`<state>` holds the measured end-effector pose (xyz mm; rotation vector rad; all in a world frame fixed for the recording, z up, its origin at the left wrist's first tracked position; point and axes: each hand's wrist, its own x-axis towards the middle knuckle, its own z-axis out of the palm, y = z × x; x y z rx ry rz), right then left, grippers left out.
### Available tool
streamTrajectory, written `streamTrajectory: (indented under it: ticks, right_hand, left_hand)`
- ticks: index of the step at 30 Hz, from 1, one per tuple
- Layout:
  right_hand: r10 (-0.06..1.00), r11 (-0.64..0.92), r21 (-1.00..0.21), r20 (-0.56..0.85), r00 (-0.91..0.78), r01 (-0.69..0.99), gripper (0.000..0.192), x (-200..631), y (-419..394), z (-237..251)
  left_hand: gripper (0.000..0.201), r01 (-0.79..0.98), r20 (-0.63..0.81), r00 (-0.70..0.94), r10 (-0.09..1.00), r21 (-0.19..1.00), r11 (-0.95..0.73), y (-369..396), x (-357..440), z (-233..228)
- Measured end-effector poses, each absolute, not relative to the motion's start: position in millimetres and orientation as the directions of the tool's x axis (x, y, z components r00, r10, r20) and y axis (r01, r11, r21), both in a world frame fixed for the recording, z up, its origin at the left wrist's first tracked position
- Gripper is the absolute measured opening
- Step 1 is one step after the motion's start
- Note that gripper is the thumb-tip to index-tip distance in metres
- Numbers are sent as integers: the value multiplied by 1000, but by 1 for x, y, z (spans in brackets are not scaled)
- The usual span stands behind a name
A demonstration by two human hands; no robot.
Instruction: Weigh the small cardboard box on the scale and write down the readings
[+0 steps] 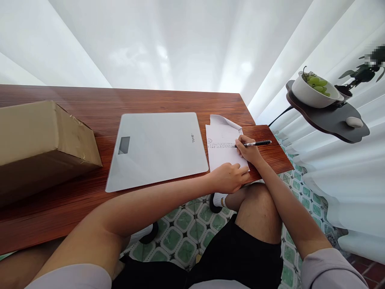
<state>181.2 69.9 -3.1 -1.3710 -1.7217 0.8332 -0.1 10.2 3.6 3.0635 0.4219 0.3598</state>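
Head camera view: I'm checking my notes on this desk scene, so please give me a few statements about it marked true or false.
1. The right hand holds a pen on the paper. True.
2. The left hand rests on the scale. False: it presses the paper's lower edge.
3. The cardboard box sits on the left of the table. True.
4. The bowl holds oranges. False: it holds green grapes.
5. The scale lies between box and paper. True.

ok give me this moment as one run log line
right hand: holds pen, tip on paper | left hand: rests on paper's near edge | scale: beside paper, untouched
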Motion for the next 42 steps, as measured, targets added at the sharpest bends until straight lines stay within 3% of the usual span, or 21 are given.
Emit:
streamTrajectory:
  ticks: [42]
  right_hand:
    - [988,136,-905,155,16,404,38,180,68,-1]
  left_hand:
    - [19,257,249,932,263,59,-965,11,1,0]
